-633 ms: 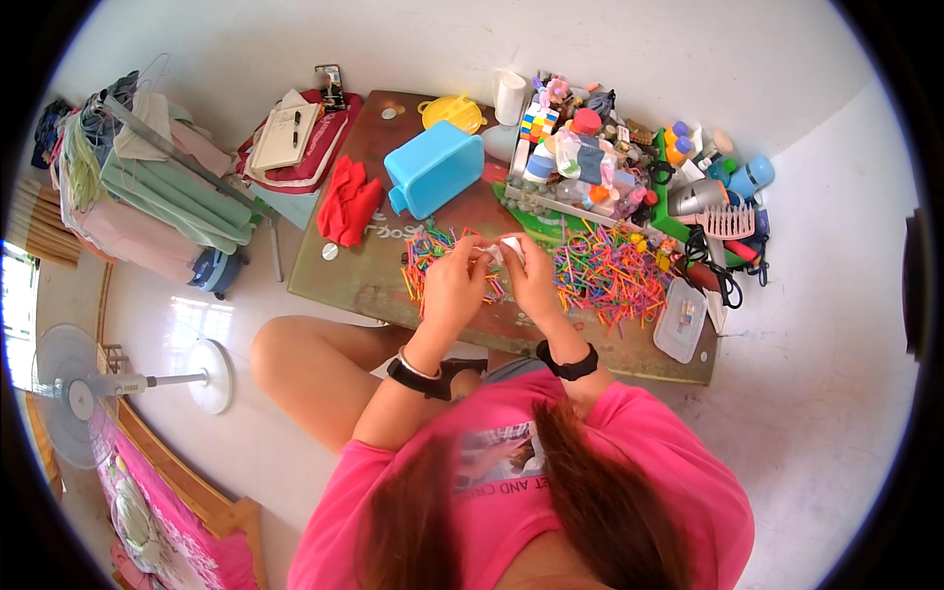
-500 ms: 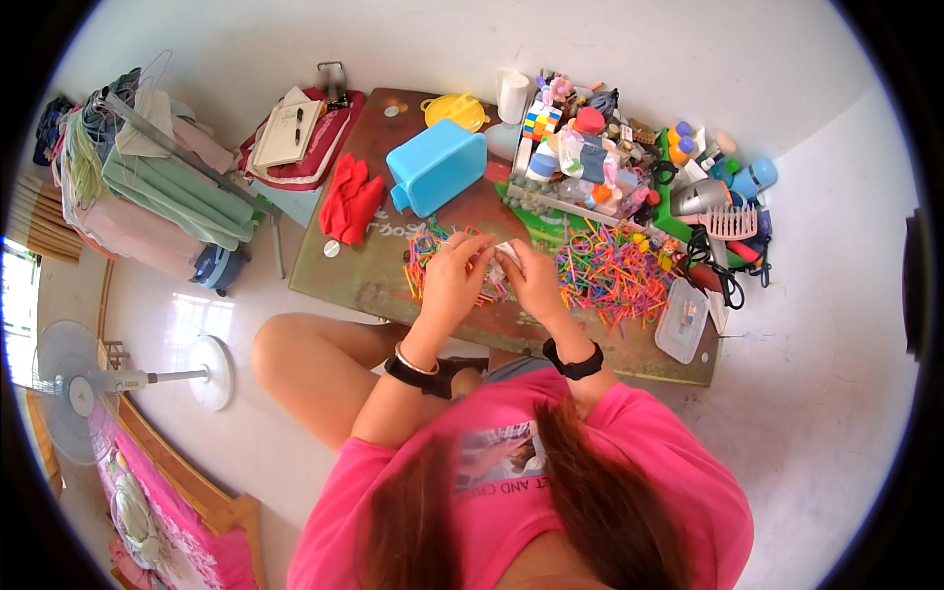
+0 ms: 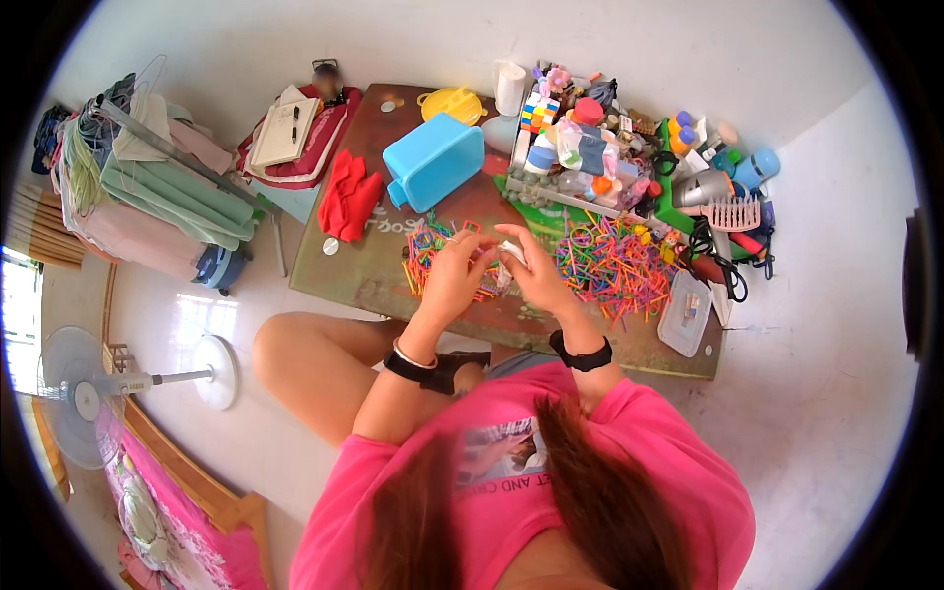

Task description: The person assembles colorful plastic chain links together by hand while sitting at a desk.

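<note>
Fisheye view from the wearer's head, facing down over the table [image 3: 339, 280].
The left one of two side-by-side head cameras looks steeply down: the long hair [image 3: 413, 521] and pink shirt [image 3: 629, 442] fill the near side, close to the lens, while the left hand [image 3: 454, 270] and right hand [image 3: 541, 275] show farther off, around the middle, over the table. The wide view takes in a standing fan [image 3: 87, 398] and hanging clothes [image 3: 177, 192] on the left and a pale wall [image 3: 413, 44] at the far side; straight edges bend toward its dark, rounded rim.
</note>
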Motion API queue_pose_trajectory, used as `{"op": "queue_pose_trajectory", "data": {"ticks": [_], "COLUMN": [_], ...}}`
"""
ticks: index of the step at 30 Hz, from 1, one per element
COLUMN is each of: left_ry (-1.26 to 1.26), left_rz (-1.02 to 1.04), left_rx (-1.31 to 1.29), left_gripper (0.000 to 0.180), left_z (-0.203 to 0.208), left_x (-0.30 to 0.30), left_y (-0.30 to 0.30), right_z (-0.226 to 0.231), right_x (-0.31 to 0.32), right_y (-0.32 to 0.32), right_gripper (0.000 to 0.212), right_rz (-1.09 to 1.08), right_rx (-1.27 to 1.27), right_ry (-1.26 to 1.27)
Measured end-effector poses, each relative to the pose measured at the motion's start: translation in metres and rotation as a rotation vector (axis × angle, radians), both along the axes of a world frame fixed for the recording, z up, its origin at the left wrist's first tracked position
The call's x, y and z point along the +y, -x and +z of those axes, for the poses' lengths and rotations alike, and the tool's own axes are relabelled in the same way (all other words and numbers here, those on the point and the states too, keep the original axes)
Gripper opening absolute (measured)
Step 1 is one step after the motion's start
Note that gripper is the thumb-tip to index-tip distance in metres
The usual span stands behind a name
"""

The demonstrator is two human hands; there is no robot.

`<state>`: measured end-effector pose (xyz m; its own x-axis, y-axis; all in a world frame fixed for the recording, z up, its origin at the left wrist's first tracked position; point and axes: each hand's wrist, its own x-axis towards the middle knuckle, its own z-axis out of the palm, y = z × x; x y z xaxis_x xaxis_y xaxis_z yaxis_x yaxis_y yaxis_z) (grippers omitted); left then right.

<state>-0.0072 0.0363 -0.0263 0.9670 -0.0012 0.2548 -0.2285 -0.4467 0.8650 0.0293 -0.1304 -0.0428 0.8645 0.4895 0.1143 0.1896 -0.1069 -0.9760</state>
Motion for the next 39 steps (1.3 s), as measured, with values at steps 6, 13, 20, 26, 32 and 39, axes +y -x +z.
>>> {"op": "queue_pose_trajectory", "data": {"ticks": [6, 13, 20, 26, 32, 39], "left_ry": [0.011, 0.074, -0.175, 0.031, 0.434, 0.291], "left_rz": [-0.047, -0.113, -0.021, 0.042, 0.137, 0.105], "left_rx": [-0.012, 0.161, -0.091, 0.14, 0.191, 0.223], "left_gripper": [0.009, 0.009, 0.011, 0.009, 0.012, 0.013], "left_z": [0.009, 0.014, -0.011, 0.001, -0.024, -0.029], "left_x": [0.001, 0.005, -0.008, -0.009, -0.019, -0.025], "left_y": [0.0, -0.001, 0.002, 0.004, 0.001, 0.004], "right_z": [-0.001, -0.005, 0.002, -0.007, 0.01, -0.009], "right_x": [-0.001, 0.001, 0.005, -0.002, 0.016, 0.023], "right_y": [0.001, 0.003, 0.006, -0.002, 0.014, 0.013], "right_gripper": [0.033, 0.023, 0.019, 0.023, 0.03, 0.023], "right_rz": [0.024, -0.049, -0.162, -0.321, -0.215, -0.505], "right_rx": [0.068, 0.242, -0.031, -0.056, 0.074, 0.213], "right_ry": [-0.073, -0.206, 0.092, 0.02, -0.22, -0.396]}}
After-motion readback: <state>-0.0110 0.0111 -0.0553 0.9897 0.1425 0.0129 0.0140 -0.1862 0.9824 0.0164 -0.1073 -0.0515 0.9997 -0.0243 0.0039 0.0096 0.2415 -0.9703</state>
